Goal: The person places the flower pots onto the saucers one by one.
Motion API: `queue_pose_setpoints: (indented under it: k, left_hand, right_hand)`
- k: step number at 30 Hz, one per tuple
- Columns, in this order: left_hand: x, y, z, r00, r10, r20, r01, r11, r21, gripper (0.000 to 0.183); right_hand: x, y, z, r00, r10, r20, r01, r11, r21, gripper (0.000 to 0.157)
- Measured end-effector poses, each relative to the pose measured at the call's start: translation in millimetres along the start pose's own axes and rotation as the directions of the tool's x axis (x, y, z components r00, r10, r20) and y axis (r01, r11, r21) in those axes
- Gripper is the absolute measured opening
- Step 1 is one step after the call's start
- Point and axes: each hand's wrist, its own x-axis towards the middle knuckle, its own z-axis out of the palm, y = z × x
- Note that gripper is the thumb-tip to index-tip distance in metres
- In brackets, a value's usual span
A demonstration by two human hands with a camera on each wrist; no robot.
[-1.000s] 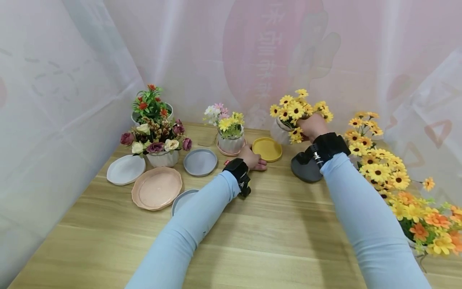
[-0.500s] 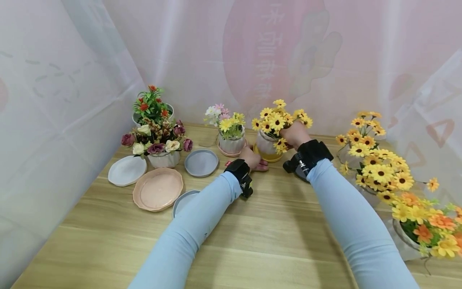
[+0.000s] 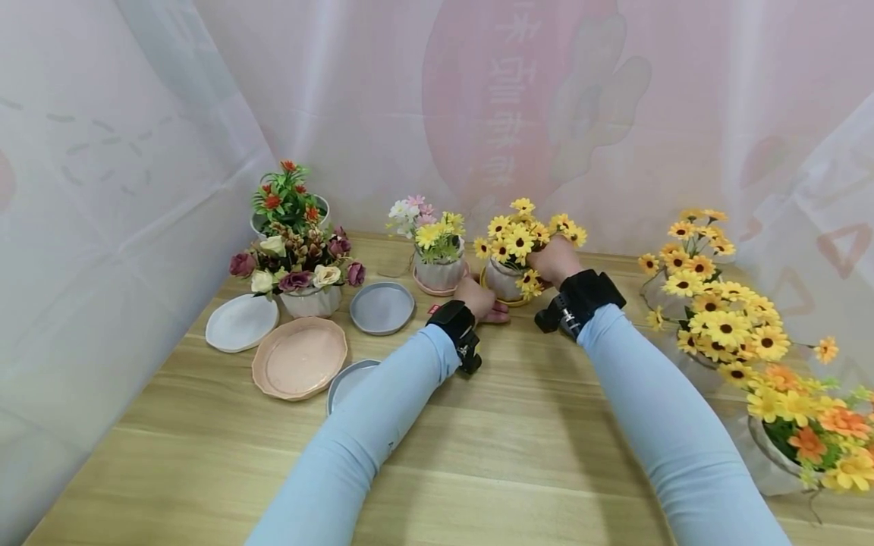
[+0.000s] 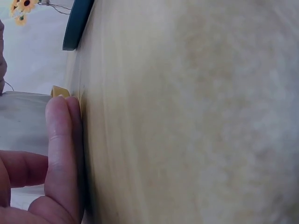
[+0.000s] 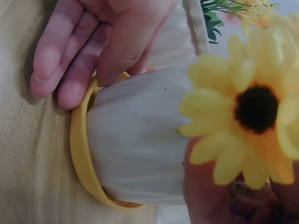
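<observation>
A whitish flowerpot (image 3: 503,280) with yellow daisy-like flowers (image 3: 519,241) sits in the yellow saucer (image 3: 516,303). My right hand (image 3: 556,259) grips the pot's upper rim, partly hidden by blossoms; in the right wrist view a thumb or finger (image 5: 198,175) lies on the pot wall. My left hand (image 3: 481,298) rests on the table in front, fingers straight, fingertips at the saucer's rim. Seen from the right wrist, the left thumb (image 5: 122,51) touches that rim close to the pot. Just left stands another pot with pink, white and yellow flowers (image 3: 440,246) on a pink saucer (image 3: 425,287).
A dark saucer (image 4: 77,25) lies mostly hidden by the right wrist. Grey (image 3: 382,309), white (image 3: 241,324) and peach (image 3: 300,360) saucers lie leftward, another grey one (image 3: 341,383) under the left arm. Rose (image 3: 310,299) and red-flowered (image 3: 285,201) pots stand back left; several yellow-orange pots (image 3: 771,462) line the right.
My right hand has carried the yellow-flowered pot left and down, from beside the yellow saucer into it. The left hand has stayed at the saucer's edge.
</observation>
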Motion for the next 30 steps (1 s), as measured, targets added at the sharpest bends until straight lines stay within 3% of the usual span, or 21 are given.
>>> queue_pose_setpoints:
  k: [8,20,23,27,30]
  left_hand:
    - [0.4,-0.3,0.6,1.000,-0.009,0.006,0.009,1.000,0.002,0.069]
    - [-2.6,-0.9,1.6,1.000,0.013,0.002,-0.013,1.000,0.019,0.067]
    - [-9.9,1.0,1.7,1.000,0.022,0.005,-0.022,1.000,0.020,0.067]
    - [-32.4,9.7,1.4,1.000,0.027,0.015,-0.028,1.000,0.005,0.070]
    - [-36.5,10.3,0.0,0.999,0.028,0.023,-0.028,1.000,-0.006,0.075]
  right_hand:
    - [2,4,3.9,1.000,0.019,-0.021,-0.019,1.000,-0.002,0.046]
    - [2,8,7.0,0.999,0.036,-0.014,-0.034,0.996,0.086,0.050]
    - [1,9,6.9,0.999,0.033,-0.004,-0.032,0.994,0.100,0.049]
    - [-2,13,4.6,0.999,0.013,0.031,-0.016,0.994,0.110,0.053]
    - [-7,15,-1.4,0.998,-0.038,0.059,0.028,0.988,0.150,0.052]
